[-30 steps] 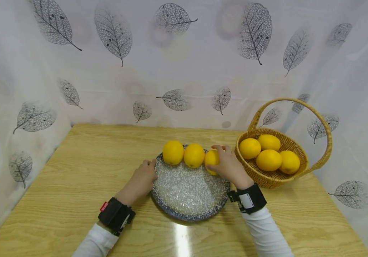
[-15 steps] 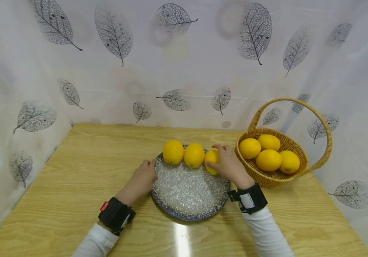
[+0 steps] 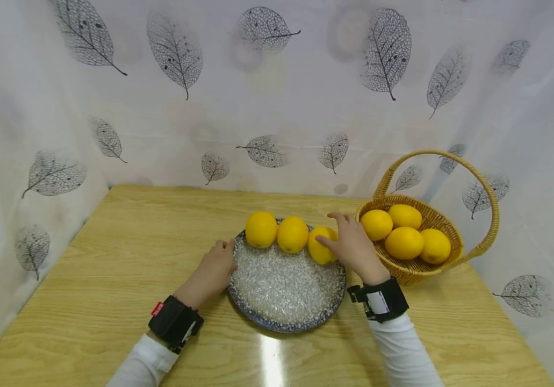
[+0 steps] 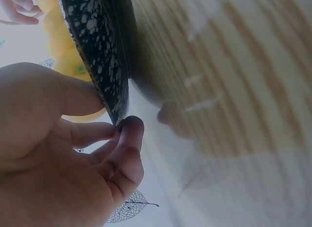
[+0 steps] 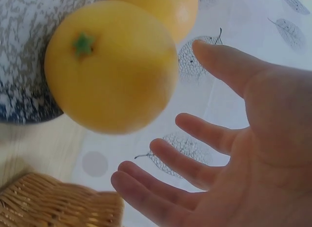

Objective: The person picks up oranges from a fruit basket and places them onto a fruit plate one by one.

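Pale wood table [image 3: 112,279] w/ glare patch, white leaf-print cloth [image 3: 277,97] backdrop all round.

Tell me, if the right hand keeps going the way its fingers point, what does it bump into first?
Probably the curtain behind the table. The right hand is open, and its fingers point past the orange it just let go of, between the plate and the basket. Depth is hard to judge.

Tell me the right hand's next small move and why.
Probably reach right into the basket for another orange: the right hand is open, apart from the third orange on the plate, which the left hand holds at the rim.
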`<state>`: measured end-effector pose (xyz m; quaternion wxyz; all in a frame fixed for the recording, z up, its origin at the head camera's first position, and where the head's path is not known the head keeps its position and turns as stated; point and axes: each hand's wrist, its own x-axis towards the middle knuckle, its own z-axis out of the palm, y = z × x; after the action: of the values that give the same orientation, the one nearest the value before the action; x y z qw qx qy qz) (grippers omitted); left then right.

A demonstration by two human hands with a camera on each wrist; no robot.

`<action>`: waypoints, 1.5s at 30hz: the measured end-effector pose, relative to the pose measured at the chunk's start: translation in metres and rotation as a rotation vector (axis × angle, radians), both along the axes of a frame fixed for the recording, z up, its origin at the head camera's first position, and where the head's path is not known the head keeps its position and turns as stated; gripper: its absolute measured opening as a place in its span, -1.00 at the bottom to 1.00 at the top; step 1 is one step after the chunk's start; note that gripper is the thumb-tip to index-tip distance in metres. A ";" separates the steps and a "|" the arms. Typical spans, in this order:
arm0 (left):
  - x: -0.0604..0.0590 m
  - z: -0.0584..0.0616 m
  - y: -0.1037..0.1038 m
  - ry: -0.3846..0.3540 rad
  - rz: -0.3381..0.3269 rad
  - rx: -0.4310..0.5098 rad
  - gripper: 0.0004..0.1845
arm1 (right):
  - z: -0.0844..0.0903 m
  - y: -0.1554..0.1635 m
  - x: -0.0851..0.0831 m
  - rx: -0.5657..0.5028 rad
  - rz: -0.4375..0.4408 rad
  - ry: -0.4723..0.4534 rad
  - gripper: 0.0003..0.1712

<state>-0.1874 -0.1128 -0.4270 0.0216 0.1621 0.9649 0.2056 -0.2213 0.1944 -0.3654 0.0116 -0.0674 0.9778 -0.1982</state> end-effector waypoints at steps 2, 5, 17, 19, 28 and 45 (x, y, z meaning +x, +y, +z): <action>0.000 0.000 0.000 0.002 -0.003 -0.003 -0.39 | 0.002 0.003 0.000 -0.006 -0.013 0.008 -0.19; 0.001 0.000 0.000 0.006 -0.004 -0.008 -0.39 | 0.005 0.008 0.001 -0.012 -0.040 0.013 -0.20; 0.000 -0.001 0.001 -0.008 0.006 -0.013 -0.40 | 0.014 0.027 0.002 -0.038 -0.108 0.054 -0.25; -0.001 -0.001 0.001 -0.008 0.005 -0.012 -0.40 | 0.015 0.033 0.001 -0.040 -0.121 0.066 -0.25; -0.001 -0.002 0.001 -0.010 0.007 -0.019 -0.40 | 0.016 0.061 -0.002 0.001 -0.226 0.083 -0.23; -0.002 -0.003 0.001 0.016 -0.008 -0.019 -0.39 | -0.003 0.094 -0.006 0.127 -0.368 0.141 -0.22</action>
<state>-0.1891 -0.1121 -0.4297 0.0160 0.1673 0.9663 0.1951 -0.2271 0.2887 -0.3680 -0.0889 0.0996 0.9825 -0.1299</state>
